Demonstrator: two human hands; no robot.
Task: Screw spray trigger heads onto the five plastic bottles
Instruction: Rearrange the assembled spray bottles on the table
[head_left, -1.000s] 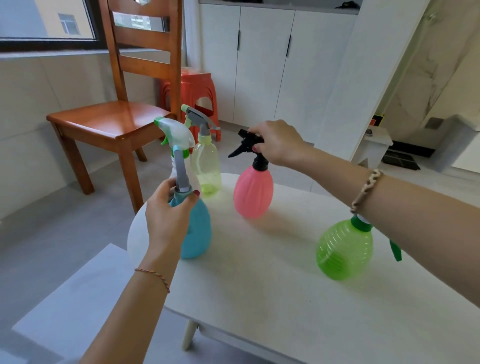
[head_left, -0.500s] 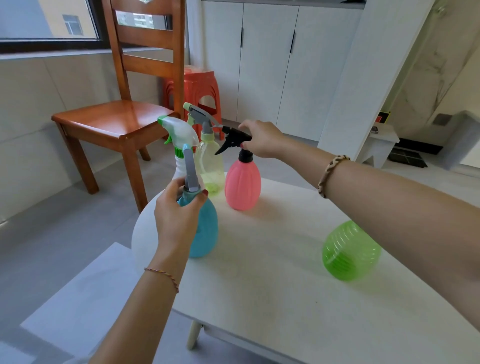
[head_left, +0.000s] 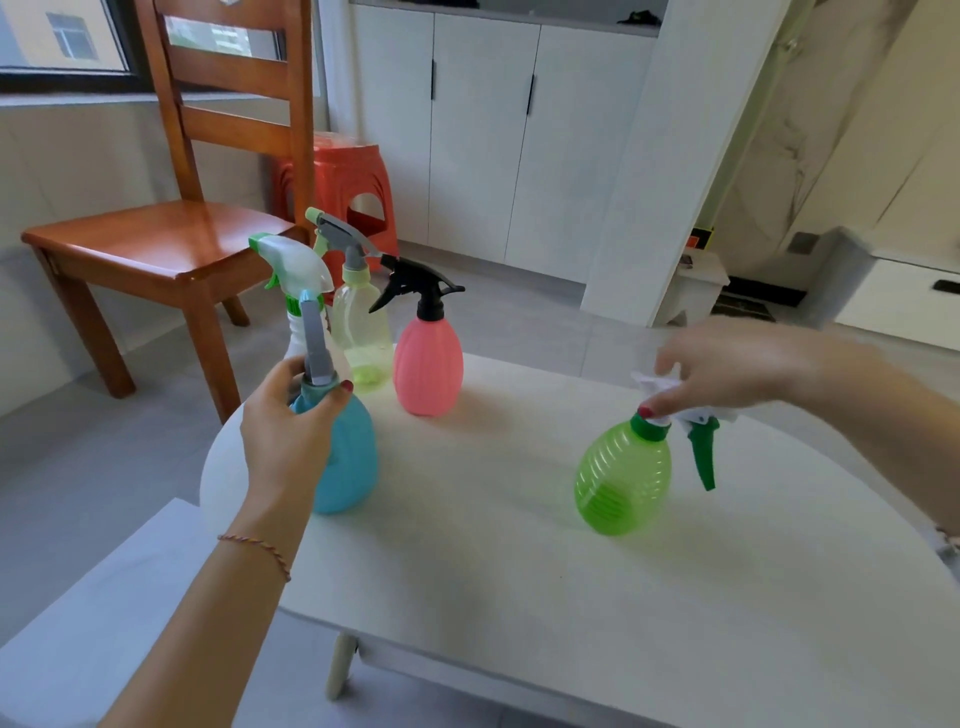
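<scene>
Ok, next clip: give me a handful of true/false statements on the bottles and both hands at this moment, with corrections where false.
1. The left hand grips the neck of the blue bottle. True.
2. The pink bottle has no trigger head. False: a black trigger head sits on it.
3. The right hand is at the white and green trigger head on the green bottle. True.
4. The green bottle lies on its side. False: it stands on the table, leaning a little.
5. The right hand touches the pink bottle. False: it is well apart from it, over the green bottle.
</scene>
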